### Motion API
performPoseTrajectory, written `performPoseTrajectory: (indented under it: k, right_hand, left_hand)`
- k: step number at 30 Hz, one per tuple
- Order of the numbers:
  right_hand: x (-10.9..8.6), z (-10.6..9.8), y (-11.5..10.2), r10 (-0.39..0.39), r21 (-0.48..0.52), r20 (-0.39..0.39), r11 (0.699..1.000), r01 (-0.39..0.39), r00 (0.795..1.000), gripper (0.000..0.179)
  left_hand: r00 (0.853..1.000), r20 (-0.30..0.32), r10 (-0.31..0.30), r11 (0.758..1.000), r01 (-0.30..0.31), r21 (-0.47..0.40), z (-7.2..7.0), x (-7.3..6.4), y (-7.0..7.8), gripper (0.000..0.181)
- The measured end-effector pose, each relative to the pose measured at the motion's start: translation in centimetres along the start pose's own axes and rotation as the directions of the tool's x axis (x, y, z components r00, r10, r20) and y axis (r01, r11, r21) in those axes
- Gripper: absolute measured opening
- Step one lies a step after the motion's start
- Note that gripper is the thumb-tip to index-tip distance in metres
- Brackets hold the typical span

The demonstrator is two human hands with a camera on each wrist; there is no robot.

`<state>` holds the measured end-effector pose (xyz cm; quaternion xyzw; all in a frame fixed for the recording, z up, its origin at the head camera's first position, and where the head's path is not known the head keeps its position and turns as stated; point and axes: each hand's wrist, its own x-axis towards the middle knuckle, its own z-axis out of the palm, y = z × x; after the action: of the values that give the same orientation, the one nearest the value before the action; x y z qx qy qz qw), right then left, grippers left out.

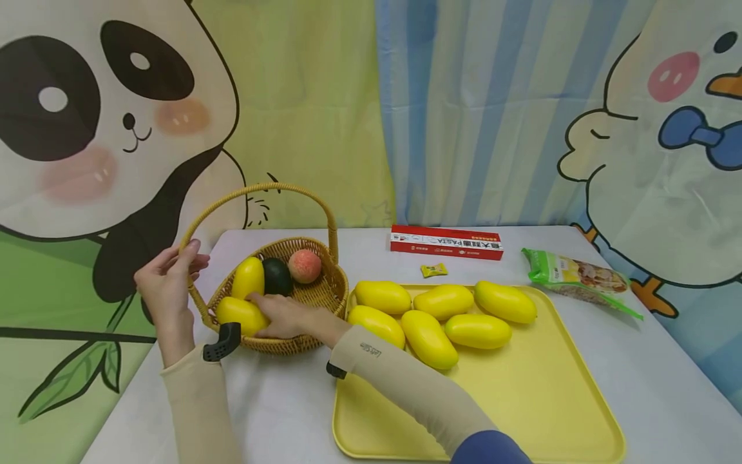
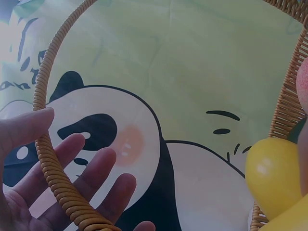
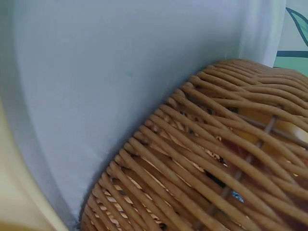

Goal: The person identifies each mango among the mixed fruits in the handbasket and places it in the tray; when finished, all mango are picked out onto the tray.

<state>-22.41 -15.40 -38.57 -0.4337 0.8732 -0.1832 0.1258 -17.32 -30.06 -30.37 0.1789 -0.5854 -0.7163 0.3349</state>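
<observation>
A wicker basket (image 1: 284,345) with a tall arched handle (image 1: 272,187) stands at the left of the table. My left hand (image 1: 171,270) is at the handle's left side; in the left wrist view the handle crosses its palm, thumb tip against it and fingers spread. Reaching into the basket, my right hand (image 1: 284,316) holds a yellow mango (image 1: 240,314) by its right end, near the front rim. Behind that mango lie another yellow mango (image 1: 248,277), a dark green fruit (image 1: 277,276) and a peach (image 1: 304,266). The right wrist view shows mostly basket weave (image 3: 207,159), with that hand hidden.
Several yellow mangoes (image 1: 429,338) lie on the upper part of a yellow tray (image 1: 522,412), beneath my right forearm. Farther back are a red pasta box (image 1: 446,242) and a small yellow packet (image 1: 434,269). A green-edged food bag (image 1: 582,280) lies at right.
</observation>
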Motion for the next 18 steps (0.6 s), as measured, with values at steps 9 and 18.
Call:
performPoseTrajectory:
  k: [9,18]
  right_hand:
    - [-0.1,0.07,0.22,-0.013,-0.004,-0.027,1.0,0.013,1.0,0.068]
    - [-0.63,-0.41,0.97,-0.044,-0.019,-0.046,0.999,0.043,0.998,0.066]
  left_hand:
    - [1.0,-0.001,-0.006,1.0,0.006,-0.003,-0.04,0.04,-0.08,0.03]
    - [1.0,0.008,0.001,1.0,-0.001,0.011,0.0,0.05,-0.04,0.031]
